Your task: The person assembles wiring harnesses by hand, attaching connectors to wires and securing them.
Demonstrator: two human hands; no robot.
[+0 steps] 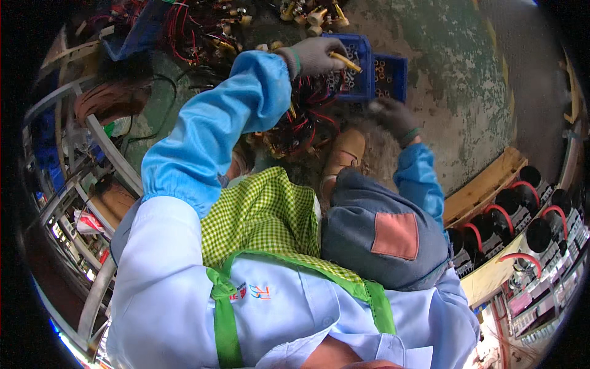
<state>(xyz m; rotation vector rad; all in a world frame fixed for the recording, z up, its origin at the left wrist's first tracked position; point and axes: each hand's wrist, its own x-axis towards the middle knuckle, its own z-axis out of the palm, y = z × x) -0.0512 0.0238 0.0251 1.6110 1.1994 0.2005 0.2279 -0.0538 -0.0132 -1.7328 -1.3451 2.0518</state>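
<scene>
Over the blue tray (393, 77) on the floor, our left hand (316, 56) pinches a yellow pin (345, 62); right hand (396, 118), curled empty, rests beside red-black wires (304, 120); sorting underway.

Gloved left hand (314, 56) holds a yellow piece (346, 62) over a blue crate (393, 77).

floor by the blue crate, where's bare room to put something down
Bare floor lies right of the blue crate, up to the wooden pallet. A smaller patch sits between the crate and the brass parts. It is crowded left of the crate: the wire heap, the left hand with a yellow piece, and the right hand by the shoe.
</scene>
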